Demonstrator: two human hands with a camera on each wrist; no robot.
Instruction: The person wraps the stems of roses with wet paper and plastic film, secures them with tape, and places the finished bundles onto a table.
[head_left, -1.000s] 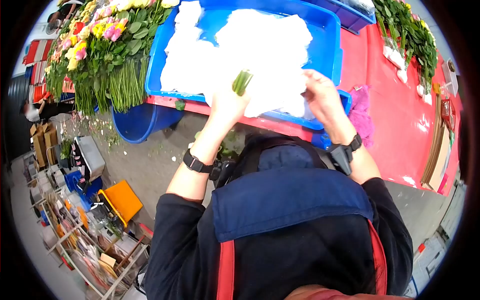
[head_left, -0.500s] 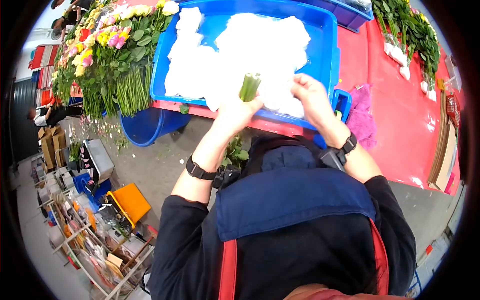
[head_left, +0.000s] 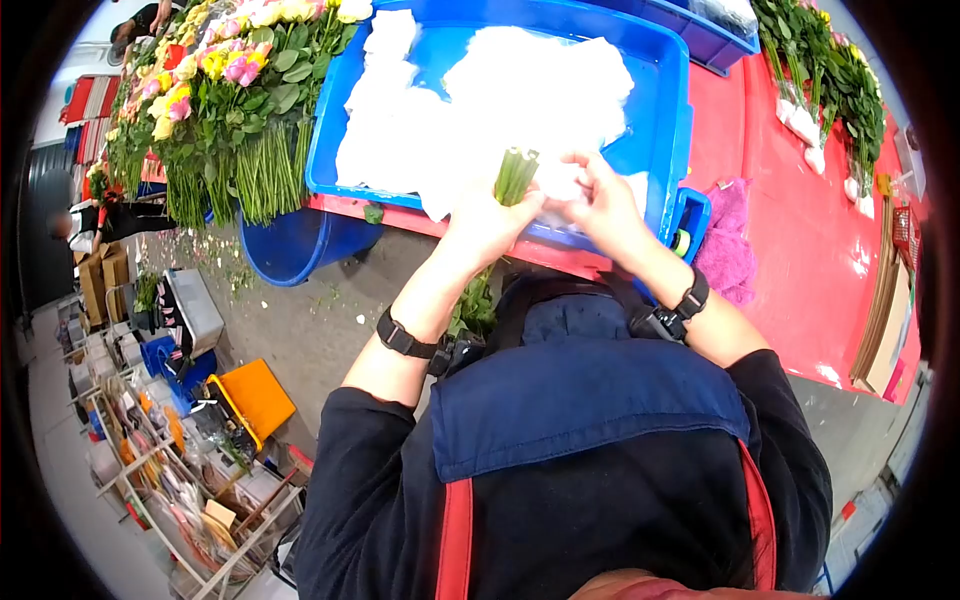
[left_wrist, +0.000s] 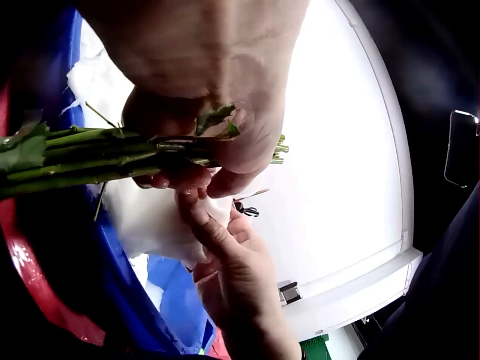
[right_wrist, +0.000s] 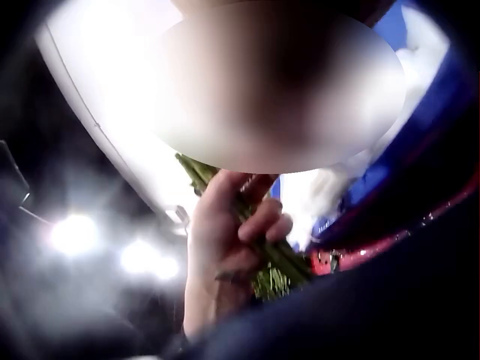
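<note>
My left hand grips a bundle of green flower stems, their cut ends sticking up past the thumb. In the left wrist view the stems run sideways through the curled fingers, a few leaves still on them. Close beside it, my right hand pinches a piece of white cotton wool between thumb and fingers, just under the stem ends. Both hands are over the front edge of a blue tray, where a large white cotton pile lies overexposed. A blurred patch covers much of the right wrist view.
Roses with long stems lie at the table's left, above a blue bin. A pink cloth sits right of the tray on the red table. Further right are bunches with white-wrapped ends. Another person is at far left.
My right hand has moved left, closer to the left hand and the stem ends. The left hand has shifted slightly right, still gripping the stems.
</note>
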